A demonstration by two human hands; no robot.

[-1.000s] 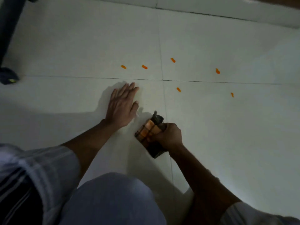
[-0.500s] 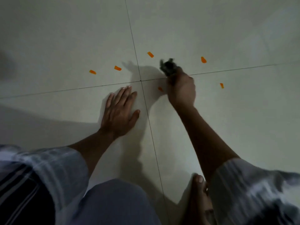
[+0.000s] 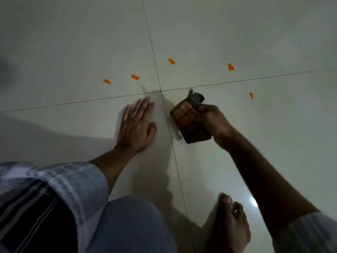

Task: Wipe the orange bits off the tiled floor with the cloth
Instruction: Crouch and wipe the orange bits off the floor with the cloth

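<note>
My right hand [image 3: 211,118] grips a bunched orange-and-brown checked cloth [image 3: 187,121] and holds it down on the pale tiled floor [image 3: 73,42], just right of the tile joint. My left hand [image 3: 135,123] lies flat on the floor with straight fingers, left of that joint. Several orange bits lie beyond the hands: one orange bit [image 3: 107,81] far left, a second [image 3: 135,77] beside it, a third [image 3: 171,61] past the joint, a fourth [image 3: 230,67] further right and a small one [image 3: 251,95] to the right of the cloth.
Dark grout lines cross at the tile joint [image 3: 160,90] between my hands. My bare foot [image 3: 230,221] stands on the floor at the lower right and my knee [image 3: 131,225] fills the lower middle. My striped sleeve [image 3: 54,190] is at the lower left.
My right hand reached forward with the cloth past the grout cross, then drew it back toward me. The orange bit near the joint is no longer visible. My left hand stayed flat.
</note>
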